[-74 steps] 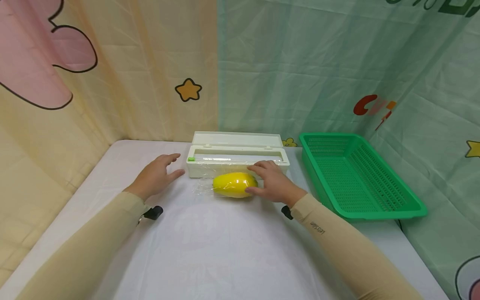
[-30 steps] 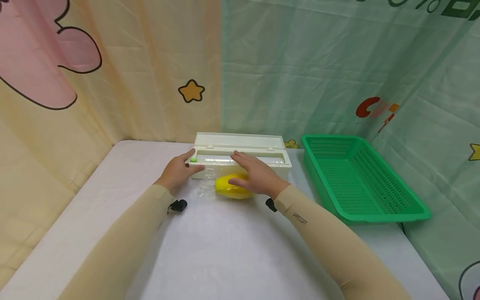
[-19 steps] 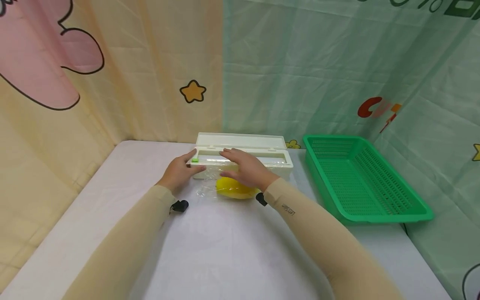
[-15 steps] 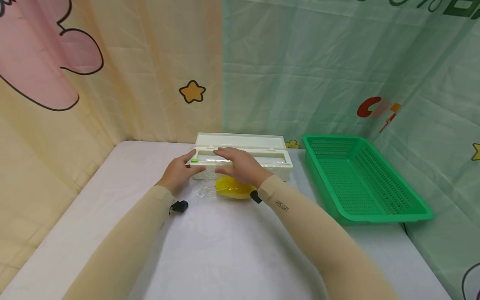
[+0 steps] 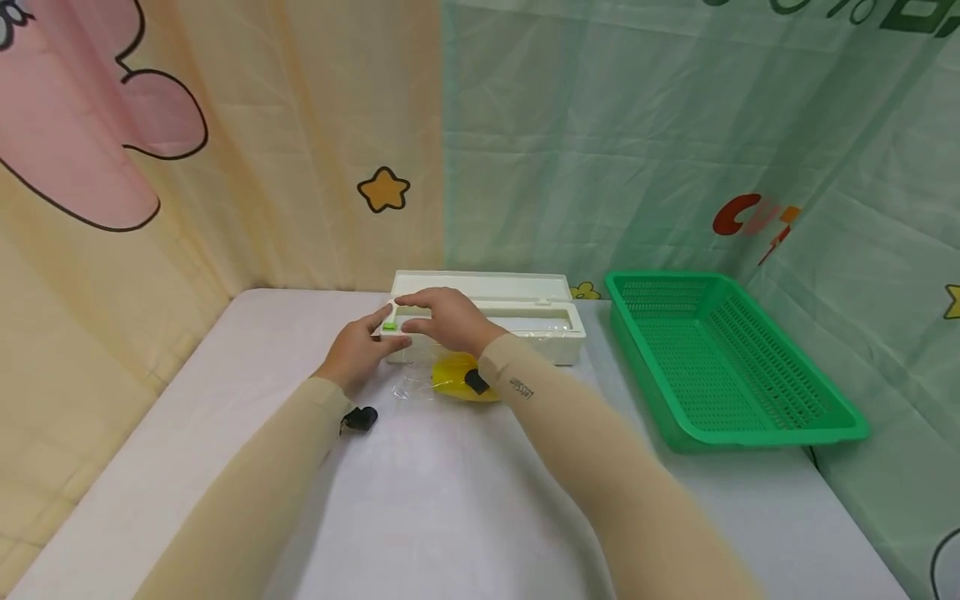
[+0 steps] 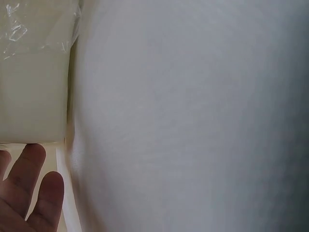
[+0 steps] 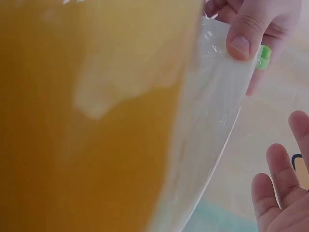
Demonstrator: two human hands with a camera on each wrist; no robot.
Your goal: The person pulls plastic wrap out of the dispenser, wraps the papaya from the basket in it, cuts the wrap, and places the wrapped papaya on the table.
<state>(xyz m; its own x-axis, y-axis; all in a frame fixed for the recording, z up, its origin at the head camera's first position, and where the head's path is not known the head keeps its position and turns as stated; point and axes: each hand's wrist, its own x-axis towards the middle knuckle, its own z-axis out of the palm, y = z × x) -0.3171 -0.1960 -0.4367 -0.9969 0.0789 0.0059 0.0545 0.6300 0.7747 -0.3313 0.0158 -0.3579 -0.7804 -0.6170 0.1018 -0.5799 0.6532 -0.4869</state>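
Note:
A white cling film dispenser (image 5: 558, 350) stands at the back of the table with its lid raised. The person's left hand (image 5: 355, 356) grips its left end, thumb on the front. The right hand (image 5: 452, 321) reaches over the box towards the small green slider (image 5: 389, 326), thumb and fingers apart. In the right wrist view, the left thumb presses film (image 7: 212, 104) beside the slider (image 7: 263, 57), and the right hand's fingers (image 7: 282, 171) are spread. A smooth yellow, oval, fruit-like thing (image 5: 452, 375) lies under clear film (image 5: 411, 383) before the box, partly hidden by the right wrist.
A green plastic basket (image 5: 660, 408) stands on the right of the white-covered table (image 5: 450, 500). Printed cloth (image 5: 300, 150) hangs behind and at both sides. Each wrist carries a small black camera (image 5: 362, 418).
The left hand has come in from the left and taken hold of the box's left end. The right hand has moved left from the yellow thing, across the box towards the green slider.

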